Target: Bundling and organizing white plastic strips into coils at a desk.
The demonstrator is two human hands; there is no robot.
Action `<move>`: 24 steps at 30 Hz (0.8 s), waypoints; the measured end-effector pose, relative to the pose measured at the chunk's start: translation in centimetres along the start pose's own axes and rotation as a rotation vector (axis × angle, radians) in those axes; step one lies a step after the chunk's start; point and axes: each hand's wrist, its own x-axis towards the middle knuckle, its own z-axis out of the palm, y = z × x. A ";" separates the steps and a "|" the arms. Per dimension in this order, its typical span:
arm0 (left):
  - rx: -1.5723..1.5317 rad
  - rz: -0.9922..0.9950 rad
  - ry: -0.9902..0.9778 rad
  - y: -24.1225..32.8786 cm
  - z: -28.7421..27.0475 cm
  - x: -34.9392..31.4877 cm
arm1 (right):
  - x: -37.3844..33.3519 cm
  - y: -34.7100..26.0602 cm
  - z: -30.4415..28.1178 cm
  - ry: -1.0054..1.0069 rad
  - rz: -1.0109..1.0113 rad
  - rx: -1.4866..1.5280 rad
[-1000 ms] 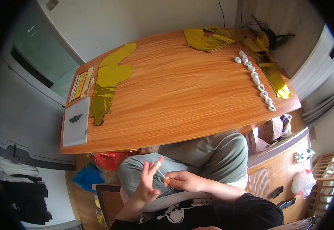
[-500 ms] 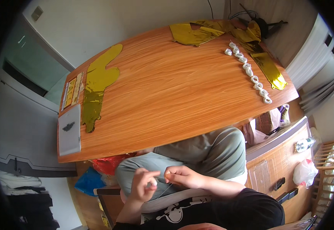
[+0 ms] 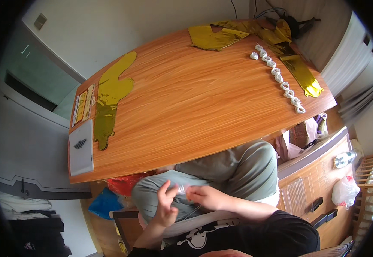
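Observation:
Above my crossed legs, both hands are held close together. My left hand has its thumb and fingers spread apart, with some fingers smeared by motion. Just beyond its fingertips is a blurred bit of white string; whether it loops round a left finger is unclear. My right hand is closed in a pinch at that string, and a thin strand hangs below it. On the wooden table, a row of small white string coils runs along the right side. One more coil lies beside the row.
Flat gold foil balloons lie at the table's left, its far edge and its right corner. A grey-white packet rests at the left corner. Right of my legs are a plastic bottle and a white bag.
My left hand has turned, its fingers spreading wider and its thumb lowering. White string now shows between the two hands. My right hand stays pinched nearly in place. The view has shifted slightly.

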 end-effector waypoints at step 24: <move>-0.241 -0.513 -0.567 -1.8 -3.7 -0.9 | 0.2 -0.1 -0.5 0.061 -0.046 -0.123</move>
